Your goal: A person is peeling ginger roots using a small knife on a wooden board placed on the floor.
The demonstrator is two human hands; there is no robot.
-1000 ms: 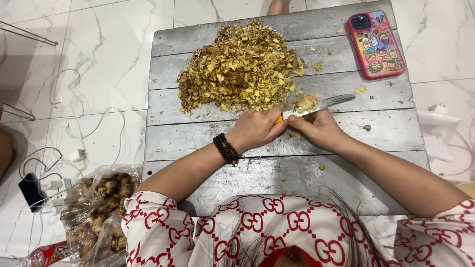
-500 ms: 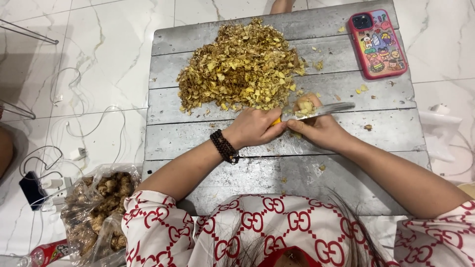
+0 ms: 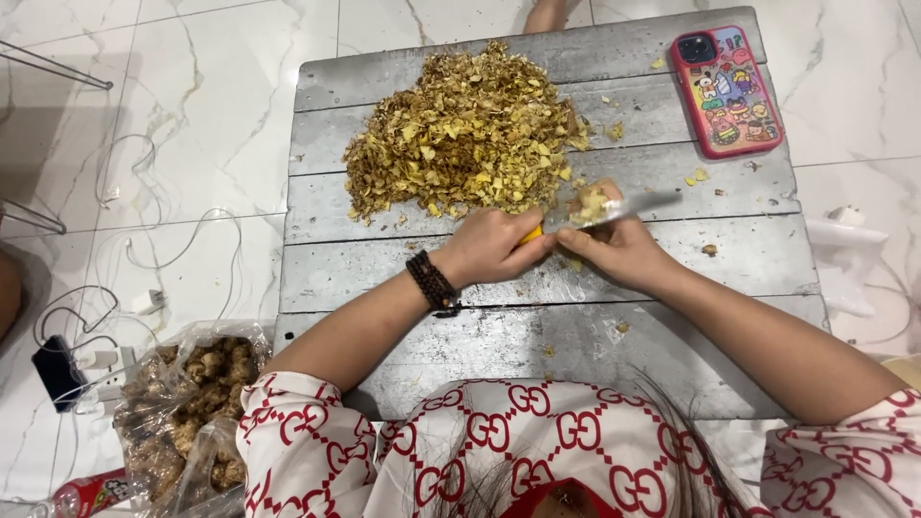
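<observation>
Left hand fingers closed around a yellow-handled knife, blade pointing right. Right hand pinches a small pale root piece against the blade, over the grey plank table. Shavings pile just behind. Pink cartoon-cased phone top right; clear plastic bag of brown roots on floor, bottom left.

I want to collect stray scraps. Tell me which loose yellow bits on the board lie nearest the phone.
The small yellow bits just below the phone, right of the knife; the others lie beside the big pile.
</observation>
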